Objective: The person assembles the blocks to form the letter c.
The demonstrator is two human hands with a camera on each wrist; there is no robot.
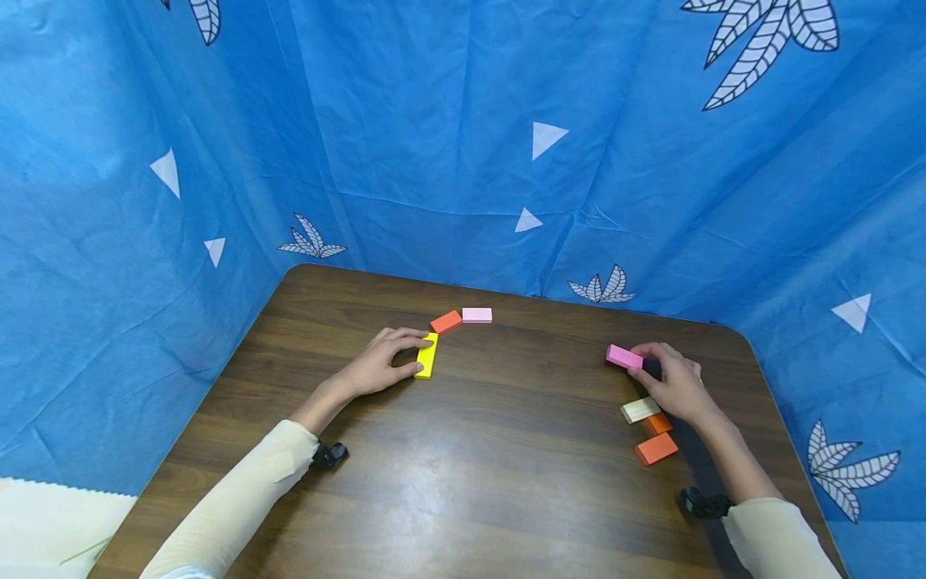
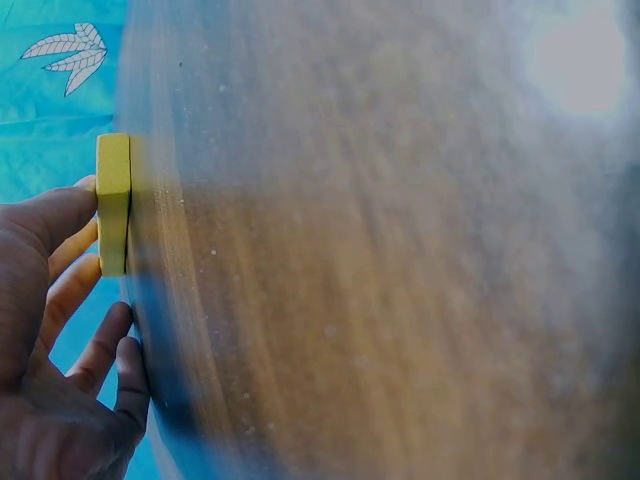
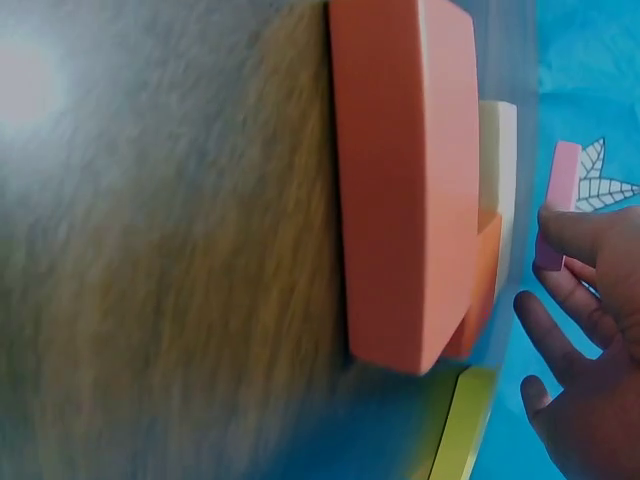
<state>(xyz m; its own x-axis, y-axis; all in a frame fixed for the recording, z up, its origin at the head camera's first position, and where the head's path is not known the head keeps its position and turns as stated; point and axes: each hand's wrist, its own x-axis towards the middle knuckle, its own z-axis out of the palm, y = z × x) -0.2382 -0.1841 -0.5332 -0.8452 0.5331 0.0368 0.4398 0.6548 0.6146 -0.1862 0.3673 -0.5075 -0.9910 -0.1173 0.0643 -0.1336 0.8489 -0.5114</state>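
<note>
On the left side of the table, my left hand holds a yellow block by its two ends, thumb at the near end and fingers at the far end. The left wrist view shows the yellow block low against the tabletop. My right hand pinches a pink block between thumb and fingers; in the right wrist view this pink block appears above the table. Just beyond the yellow block lie an orange-red block and a pale pink block, end to end.
Below my right hand, a cream block lies against an orange block, with a red-orange block nearer. A yellow-green block shows in the right wrist view. Blue curtains surround the brown wooden table.
</note>
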